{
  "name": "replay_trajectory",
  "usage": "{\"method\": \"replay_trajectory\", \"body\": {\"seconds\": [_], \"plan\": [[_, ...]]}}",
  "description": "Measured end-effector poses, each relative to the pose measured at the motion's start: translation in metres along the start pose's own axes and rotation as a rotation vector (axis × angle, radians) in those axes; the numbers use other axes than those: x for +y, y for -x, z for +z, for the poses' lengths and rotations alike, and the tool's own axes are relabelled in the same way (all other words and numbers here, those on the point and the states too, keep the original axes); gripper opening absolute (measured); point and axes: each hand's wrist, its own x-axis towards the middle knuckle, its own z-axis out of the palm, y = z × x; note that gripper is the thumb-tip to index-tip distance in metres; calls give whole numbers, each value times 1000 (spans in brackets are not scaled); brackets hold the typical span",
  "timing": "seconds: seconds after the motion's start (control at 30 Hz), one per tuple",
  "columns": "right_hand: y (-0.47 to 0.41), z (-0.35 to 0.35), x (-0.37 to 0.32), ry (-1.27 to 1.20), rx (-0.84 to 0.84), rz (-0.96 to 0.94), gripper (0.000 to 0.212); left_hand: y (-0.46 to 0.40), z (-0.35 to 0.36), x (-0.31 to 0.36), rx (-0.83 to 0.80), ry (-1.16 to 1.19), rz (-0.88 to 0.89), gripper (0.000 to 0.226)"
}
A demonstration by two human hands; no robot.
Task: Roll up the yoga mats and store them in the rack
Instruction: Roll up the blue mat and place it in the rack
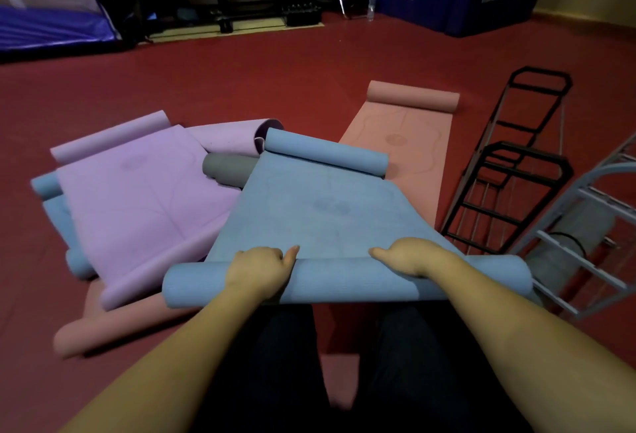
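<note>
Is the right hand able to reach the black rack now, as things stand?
Probably not at once. The right hand is pressed on the blue mat's roll, as is the left hand. The black rack lies beyond the mat's right edge, with nothing between.

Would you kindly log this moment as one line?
stage: rolling | left hand, right hand: both on near roll of blue mat | black rack: right, empty

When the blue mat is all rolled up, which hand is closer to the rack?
The right hand. Both hands rest on the blue mat, but the black rack lies on the floor to its right.
</note>
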Motion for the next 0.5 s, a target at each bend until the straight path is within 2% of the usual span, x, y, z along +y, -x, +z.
{"method": "replay_trajectory", "body": {"seconds": [0.1,0.2,0.27,0.33,0.4,0.5], "plan": [[10,0,2,-60,-126,-20,68,6,0,0,-116,27,-23,65],[17,3,6,-104,-160,-14,69,11,3,1,-150,32,-35,65],[16,9,7,-84,-35,-65,61,7,2,1,-187,36,-54,66],[12,18,8,-69,244,-136,46,-2,0,-2,-257,61,-64,67],[13,26,5,-36,441,-157,43,-10,-6,-4,-323,81,-69,67],[20,41,4,32,541,-156,48,-18,-14,-2,-409,144,-76,64]]}}
